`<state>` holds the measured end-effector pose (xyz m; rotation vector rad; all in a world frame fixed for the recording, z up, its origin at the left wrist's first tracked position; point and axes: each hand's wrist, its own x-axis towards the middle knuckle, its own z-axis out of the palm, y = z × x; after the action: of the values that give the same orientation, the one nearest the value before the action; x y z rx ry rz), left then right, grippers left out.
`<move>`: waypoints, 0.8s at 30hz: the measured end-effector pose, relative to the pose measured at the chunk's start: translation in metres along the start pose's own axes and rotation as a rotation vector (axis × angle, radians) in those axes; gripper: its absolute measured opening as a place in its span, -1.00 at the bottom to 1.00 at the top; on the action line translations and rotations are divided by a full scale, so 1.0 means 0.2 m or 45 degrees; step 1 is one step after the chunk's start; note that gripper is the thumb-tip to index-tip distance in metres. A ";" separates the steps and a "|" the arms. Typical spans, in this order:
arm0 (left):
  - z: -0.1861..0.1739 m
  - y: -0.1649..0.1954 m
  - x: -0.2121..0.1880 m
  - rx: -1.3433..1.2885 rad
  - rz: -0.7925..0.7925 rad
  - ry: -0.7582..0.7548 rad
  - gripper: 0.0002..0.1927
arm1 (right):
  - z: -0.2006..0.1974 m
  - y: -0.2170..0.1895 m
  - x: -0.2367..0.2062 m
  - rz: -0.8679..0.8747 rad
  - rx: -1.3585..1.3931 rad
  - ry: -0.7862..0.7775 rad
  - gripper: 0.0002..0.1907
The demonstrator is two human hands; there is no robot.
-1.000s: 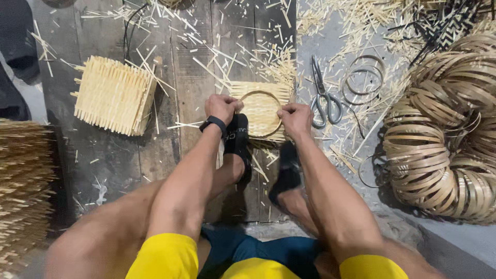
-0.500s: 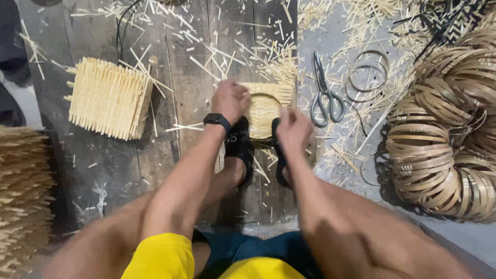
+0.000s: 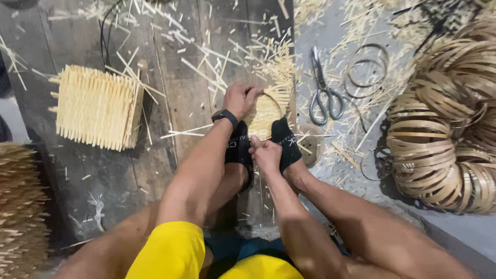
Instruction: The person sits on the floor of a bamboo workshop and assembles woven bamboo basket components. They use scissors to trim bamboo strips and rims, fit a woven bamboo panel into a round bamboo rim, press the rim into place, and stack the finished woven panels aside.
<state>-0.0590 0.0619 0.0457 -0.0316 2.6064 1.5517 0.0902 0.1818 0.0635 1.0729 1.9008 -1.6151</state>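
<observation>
At the far left edge of the dark plank floor, a heap of pale bamboo slivers runs out of the picture, so its full extent cannot be seen. Beside it, further up, lies a squarish bundle of light bamboo sticks, with loose splinters strewn around it.

Toward the middle, the left hand, with a black wristband, has its fingers curled shut on the top rim of the round woven bamboo piece. That piece stands between the person's two black-socked feet, which press on its lower part and hide most of it; how the weave ends underneath cannot be made out. The right hand sits lower, between the feet, fingers closed in a loose fist just below the woven piece; whether it pinches a strip is hidden by the knuckles.

Further right lie grey metal scissors, then thin wire rings, and at the right edge a big pile of tan bamboo hoops, cut off by the frame.

Half a second ago the right hand was up at the piece's right rim; it has dropped down toward the feet, while the left hand has stayed on the upper rim.
</observation>
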 end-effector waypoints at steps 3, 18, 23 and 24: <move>-0.01 0.02 0.04 0.008 -0.075 -0.096 -0.76 | -0.16 -0.17 0.06 -0.544 -0.509 0.118 -0.63; 0.04 -0.15 0.12 -0.301 -0.651 -0.268 -0.70 | -0.23 -0.49 0.54 0.013 0.202 0.041 -0.71; 0.02 -0.13 0.13 -0.675 -0.598 -0.100 -0.47 | -0.22 -0.60 0.59 -0.578 -0.075 -0.113 -0.78; 0.02 -0.11 0.11 -0.647 -0.576 -0.053 -0.42 | -0.17 -0.61 0.61 -0.685 0.016 -0.158 -0.76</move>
<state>-0.0782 0.0556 0.0235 -0.5744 1.9165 1.9321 -0.0742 0.2453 0.0588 0.4626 2.2148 -1.9144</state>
